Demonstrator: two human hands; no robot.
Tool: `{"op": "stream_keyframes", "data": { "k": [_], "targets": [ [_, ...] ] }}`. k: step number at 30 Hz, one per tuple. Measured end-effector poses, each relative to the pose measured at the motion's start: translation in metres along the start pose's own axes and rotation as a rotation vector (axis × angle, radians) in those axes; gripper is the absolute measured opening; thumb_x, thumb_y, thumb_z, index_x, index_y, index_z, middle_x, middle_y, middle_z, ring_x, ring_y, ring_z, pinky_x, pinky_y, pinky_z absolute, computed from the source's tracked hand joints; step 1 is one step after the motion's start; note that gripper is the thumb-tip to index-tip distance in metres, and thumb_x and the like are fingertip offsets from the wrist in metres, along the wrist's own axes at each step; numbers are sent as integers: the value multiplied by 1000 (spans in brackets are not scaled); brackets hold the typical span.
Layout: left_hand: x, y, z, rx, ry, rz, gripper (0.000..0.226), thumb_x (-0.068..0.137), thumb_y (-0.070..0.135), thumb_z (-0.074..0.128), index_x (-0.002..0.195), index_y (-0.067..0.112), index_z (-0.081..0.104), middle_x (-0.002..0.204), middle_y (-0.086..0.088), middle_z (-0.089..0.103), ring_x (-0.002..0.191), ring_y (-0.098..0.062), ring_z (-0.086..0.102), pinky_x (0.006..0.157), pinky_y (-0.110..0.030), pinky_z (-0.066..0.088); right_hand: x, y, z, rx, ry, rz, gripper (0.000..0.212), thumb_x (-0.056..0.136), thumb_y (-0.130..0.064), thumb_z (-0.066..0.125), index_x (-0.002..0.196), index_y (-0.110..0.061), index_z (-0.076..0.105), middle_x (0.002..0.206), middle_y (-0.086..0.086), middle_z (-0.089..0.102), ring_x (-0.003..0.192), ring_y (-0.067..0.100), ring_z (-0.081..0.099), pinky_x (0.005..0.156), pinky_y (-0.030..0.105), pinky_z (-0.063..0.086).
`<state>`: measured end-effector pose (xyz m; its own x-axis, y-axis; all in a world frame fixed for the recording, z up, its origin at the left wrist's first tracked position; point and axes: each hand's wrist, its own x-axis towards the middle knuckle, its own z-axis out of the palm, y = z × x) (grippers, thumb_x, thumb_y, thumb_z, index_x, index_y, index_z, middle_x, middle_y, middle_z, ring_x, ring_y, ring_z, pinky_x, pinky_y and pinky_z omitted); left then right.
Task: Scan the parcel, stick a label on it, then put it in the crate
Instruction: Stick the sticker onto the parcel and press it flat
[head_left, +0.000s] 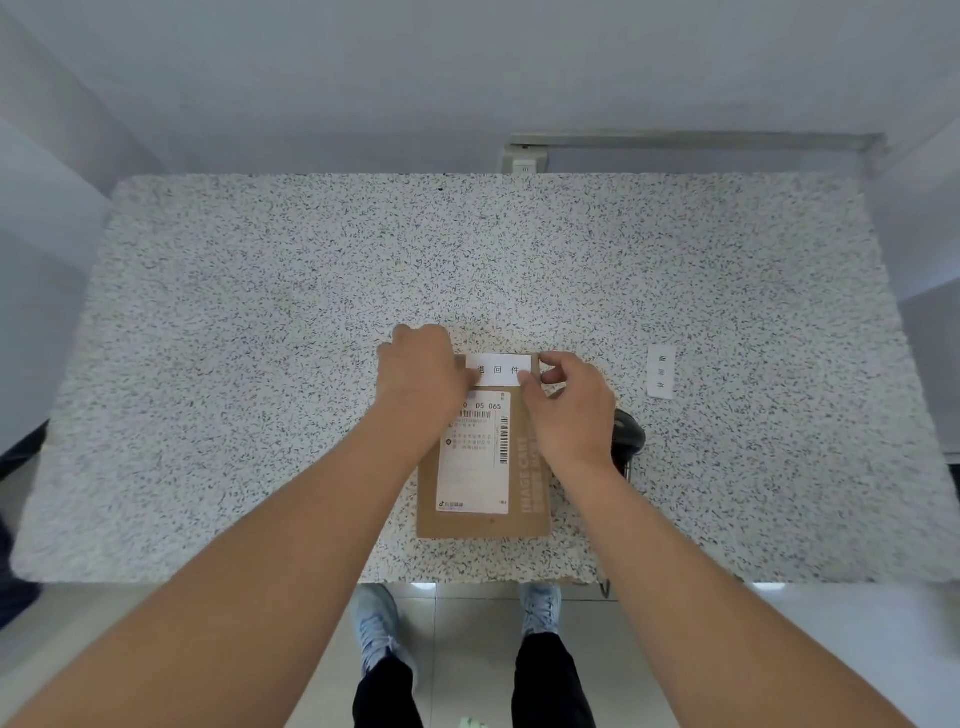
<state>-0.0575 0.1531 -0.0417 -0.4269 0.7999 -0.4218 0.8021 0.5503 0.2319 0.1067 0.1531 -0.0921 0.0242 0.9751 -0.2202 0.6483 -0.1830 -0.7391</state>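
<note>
A flat brown cardboard parcel (524, 499) lies near the front edge of the speckled table (260, 338), with a white shipping slip (475, 467) on its top. A white label (500, 370) with three black characters lies across the parcel's far end. My left hand (421, 371) covers the label's left end, fingers pressed down on it. My right hand (569, 402) pinches the label's right end between thumb and forefinger. A black handheld scanner (629, 432) lies on the table just right of the parcel, partly hidden behind my right wrist. No crate is in view.
Another white label strip (661, 372) lies on the table to the right of my hands. A wall socket (525, 165) sits behind the table's far edge. My feet stand on the tiled floor below the front edge.
</note>
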Motion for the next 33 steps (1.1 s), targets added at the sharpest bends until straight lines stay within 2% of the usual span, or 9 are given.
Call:
{"op": "stream_keyframes", "data": {
  "k": [2, 5, 10, 14, 19, 23, 25, 30, 33],
  "targets": [
    [-3, -5, 0, -5, 21, -16, 52, 81, 55, 77, 103, 12, 57, 116, -17, 55, 105, -36, 58, 79, -42, 54, 1, -2, 1, 11, 2, 2, 27, 92, -39, 69, 117, -31, 66, 106, -6, 63, 91, 16, 64, 72, 26, 49],
    [-10, -8, 8, -162, 76, -66, 77, 78, 60, 75, 126, 9, 45, 125, -19, 49, 111, -38, 55, 85, -47, 54, 2, -7, 5, 23, 12, 30, 30, 89, -47, 68, 114, -32, 62, 105, -6, 61, 91, 11, 60, 66, 18, 40],
    [-7, -4, 24, -422, 135, -209, 103, 71, 69, 76, 139, 7, 30, 136, -21, 41, 122, -42, 50, 92, -55, 53, 7, -13, 12, -26, 9, 87, 54, 78, -73, 67, 109, -31, 52, 101, -7, 57, 87, 13, 60, 72, 36, 53],
    [-4, -4, 34, -462, 172, -245, 96, 73, 68, 74, 136, 8, 33, 133, -18, 44, 123, -40, 49, 92, -54, 52, 12, -12, 17, -37, 49, 92, 47, 83, -68, 66, 104, -29, 50, 98, -7, 55, 83, 11, 57, 68, 32, 47],
    [-5, -12, 41, -523, 208, -185, 75, 80, 61, 72, 125, 12, 39, 126, -14, 46, 115, -34, 50, 82, -41, 42, 14, -8, 19, 12, 66, 77, 29, 94, -56, 60, 100, -28, 53, 96, -6, 58, 78, 1, 52, 60, 22, 35],
    [-10, -17, 43, -501, 224, -122, 66, 89, 51, 70, 130, 9, 39, 131, -16, 45, 114, -34, 50, 83, -37, 39, 11, -5, 18, 40, 60, 66, 19, 102, -46, 53, 102, -27, 54, 100, -4, 61, 82, 3, 54, 63, 24, 40],
    [-13, -20, 44, -505, 214, -120, 67, 90, 48, 69, 134, 8, 38, 134, -17, 43, 115, -35, 52, 85, -39, 44, 10, -4, 17, 53, 54, 74, 18, 104, -44, 50, 103, -27, 55, 101, -3, 61, 83, 3, 55, 63, 23, 40],
    [-18, -24, 48, -541, 185, -127, 75, 87, 55, 69, 137, 9, 37, 135, -14, 43, 115, -34, 55, 88, -44, 51, 10, -5, 14, 72, 23, 72, 26, 97, -55, 58, 102, -30, 54, 99, -6, 61, 87, 8, 61, 65, 26, 44],
    [-19, -25, 51, -543, 179, -124, 81, 85, 58, 71, 139, 8, 36, 136, -14, 44, 118, -34, 54, 94, -49, 52, 13, -4, 15, 43, 20, 60, 19, 100, -49, 57, 101, -30, 53, 100, -3, 63, 89, 13, 63, 67, 30, 51]
  ]
}}
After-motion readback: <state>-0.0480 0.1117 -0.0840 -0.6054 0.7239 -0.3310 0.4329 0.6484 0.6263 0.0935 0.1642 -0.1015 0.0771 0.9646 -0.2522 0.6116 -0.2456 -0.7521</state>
